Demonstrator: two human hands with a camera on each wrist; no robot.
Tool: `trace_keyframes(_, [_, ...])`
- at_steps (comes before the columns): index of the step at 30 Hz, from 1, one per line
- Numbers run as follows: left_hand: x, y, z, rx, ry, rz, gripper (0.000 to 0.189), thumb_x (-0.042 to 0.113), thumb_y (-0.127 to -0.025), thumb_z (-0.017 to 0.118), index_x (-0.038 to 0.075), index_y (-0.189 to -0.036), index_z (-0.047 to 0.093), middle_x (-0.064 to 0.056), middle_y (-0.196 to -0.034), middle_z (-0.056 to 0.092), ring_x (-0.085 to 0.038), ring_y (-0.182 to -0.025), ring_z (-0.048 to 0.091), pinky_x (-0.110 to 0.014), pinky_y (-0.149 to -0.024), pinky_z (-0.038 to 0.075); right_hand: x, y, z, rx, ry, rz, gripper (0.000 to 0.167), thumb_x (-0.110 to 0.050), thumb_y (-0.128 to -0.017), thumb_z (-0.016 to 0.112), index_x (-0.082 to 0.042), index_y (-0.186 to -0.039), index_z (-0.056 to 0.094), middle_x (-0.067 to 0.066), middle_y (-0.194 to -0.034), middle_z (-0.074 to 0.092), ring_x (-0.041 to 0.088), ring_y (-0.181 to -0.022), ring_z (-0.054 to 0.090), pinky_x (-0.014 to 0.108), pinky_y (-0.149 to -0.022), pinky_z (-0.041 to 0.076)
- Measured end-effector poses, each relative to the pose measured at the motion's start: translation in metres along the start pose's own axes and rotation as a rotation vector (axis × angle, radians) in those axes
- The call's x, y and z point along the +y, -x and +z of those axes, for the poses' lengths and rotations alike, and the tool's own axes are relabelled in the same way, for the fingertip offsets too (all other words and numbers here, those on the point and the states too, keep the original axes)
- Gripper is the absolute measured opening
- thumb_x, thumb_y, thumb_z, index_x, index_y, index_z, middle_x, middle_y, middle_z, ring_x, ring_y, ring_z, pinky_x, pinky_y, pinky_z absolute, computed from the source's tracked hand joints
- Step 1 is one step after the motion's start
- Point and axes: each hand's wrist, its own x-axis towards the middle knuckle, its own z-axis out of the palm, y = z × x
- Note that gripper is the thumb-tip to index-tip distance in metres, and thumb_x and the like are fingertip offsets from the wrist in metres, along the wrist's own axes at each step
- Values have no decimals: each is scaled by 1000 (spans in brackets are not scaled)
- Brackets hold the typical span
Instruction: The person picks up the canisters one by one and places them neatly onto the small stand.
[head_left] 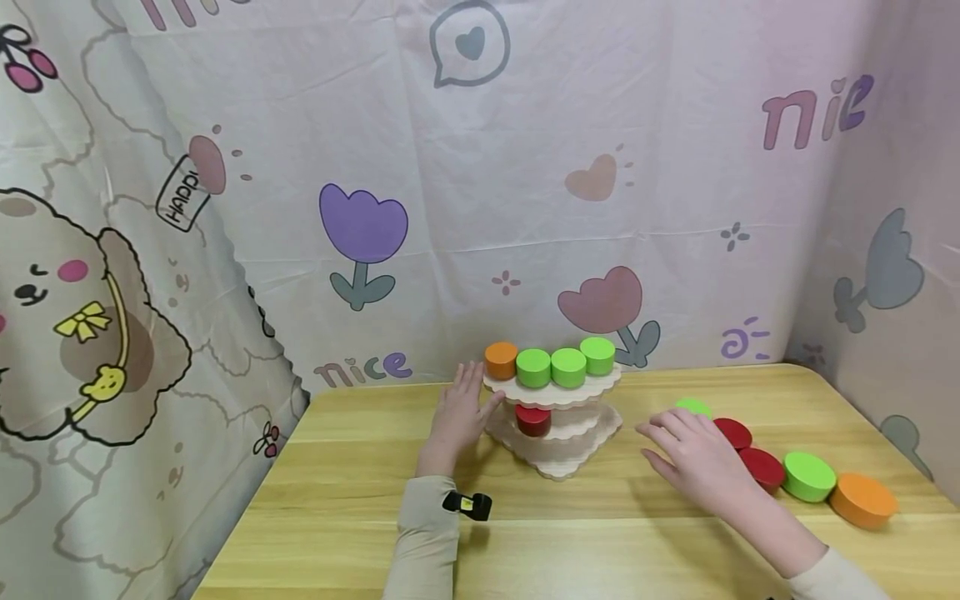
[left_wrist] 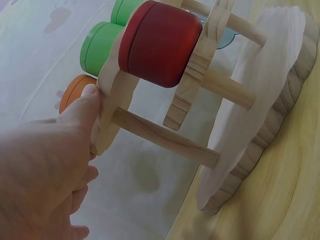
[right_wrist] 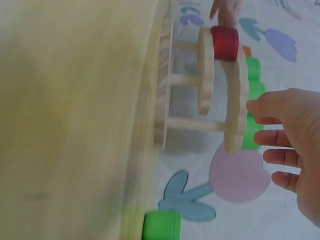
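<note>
A tiered wooden stand with scalloped edges stands on the table. On its top tier sit an orange disc and three green discs. A red disc rests on the smaller tier below. My left hand holds the top tier's left corner, with the thumb against its edge beside the orange disc; some of those fingers are hidden in the left wrist view. Right of the stand, my right hand hovers with loosely bent fingers and nothing in them.
Past my right hand lie more discs on the table: a green disc, two red discs, another green disc and an orange disc. A printed curtain hangs behind the table.
</note>
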Motion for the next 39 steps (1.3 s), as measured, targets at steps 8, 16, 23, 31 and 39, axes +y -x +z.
trace_keyframes(8, [0,0,0,-14,-24,-14,78,62,-99,31,12,-157,18,-10,-164,14,-30,-153,8,-61,-121,12,16,25,-16,-6,55,100,72,-57,-101,18,-9,-102,71,7,-96,68,28,-90,60,44,-70,48])
trace_keyframes(16, [0,0,0,-10,-17,-24,76,60,-99,33,13,-157,18,-11,-164,15,-29,-154,6,-59,-122,10,33,49,-29,-67,60,206,30,-33,-85,72,-9,-102,70,7,-96,67,27,-91,58,47,-75,45])
trace_keyframes(23, [-1,0,0,-12,-25,-23,76,61,-99,32,13,-157,18,-11,-164,15,-30,-154,7,-59,-122,10,47,64,-37,-152,87,305,40,-23,-68,84,-8,-102,68,9,-95,66,30,-93,56,50,-75,45])
trace_keyframes(31, [-1,0,1,-8,-16,-17,77,61,-99,32,12,-157,19,-11,-164,16,-30,-154,8,-60,-122,11,63,75,-39,-314,99,410,44,-34,-70,84,-8,-100,65,13,-99,66,34,-95,55,53,-76,44])
trace_keyframes(39, [-3,-1,2,-8,-9,-16,78,62,-98,32,13,-157,18,-12,-164,17,-31,-153,10,-60,-121,12,71,82,-38,-367,95,437,50,-45,-71,82,-9,-101,64,16,-102,66,39,-99,56,57,-77,43])
